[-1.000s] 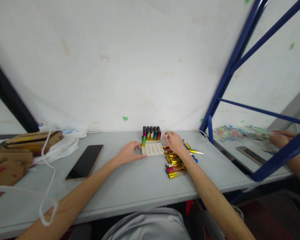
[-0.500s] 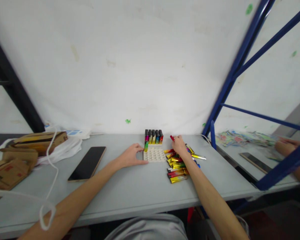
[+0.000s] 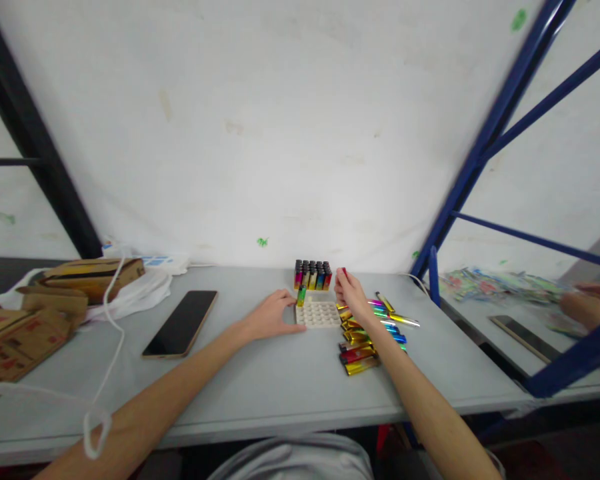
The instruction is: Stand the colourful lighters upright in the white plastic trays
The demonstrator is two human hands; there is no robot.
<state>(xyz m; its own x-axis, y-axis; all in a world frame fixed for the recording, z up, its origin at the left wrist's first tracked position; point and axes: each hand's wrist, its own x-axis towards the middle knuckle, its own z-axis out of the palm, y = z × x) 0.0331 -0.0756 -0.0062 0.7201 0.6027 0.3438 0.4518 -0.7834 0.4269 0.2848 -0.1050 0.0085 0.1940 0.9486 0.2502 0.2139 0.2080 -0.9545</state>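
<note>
A white tray with rows of round holes lies on the table. One green lighter stands upright at its back left corner. My left hand spans the tray's left side, fingers at the back corner and thumb at the front corner. In my right hand, closed just beyond the tray's back right corner, is a red lighter, mostly hidden by the fingers. Under and beside the right forearm lies a loose pile of shiny lighters. Behind the tray, a block of upright lighters stands in rows.
To the left lie a black phone, opened cardboard boxes and a white plastic bag. A white cable hangs in front of them. On the right, a blue metal frame rises; beyond it a co-worker's hand shows.
My right hand has turned and come slightly nearer the tray with the red lighter. My left hand stays at the tray's side. The whole view has shifted a little.
</note>
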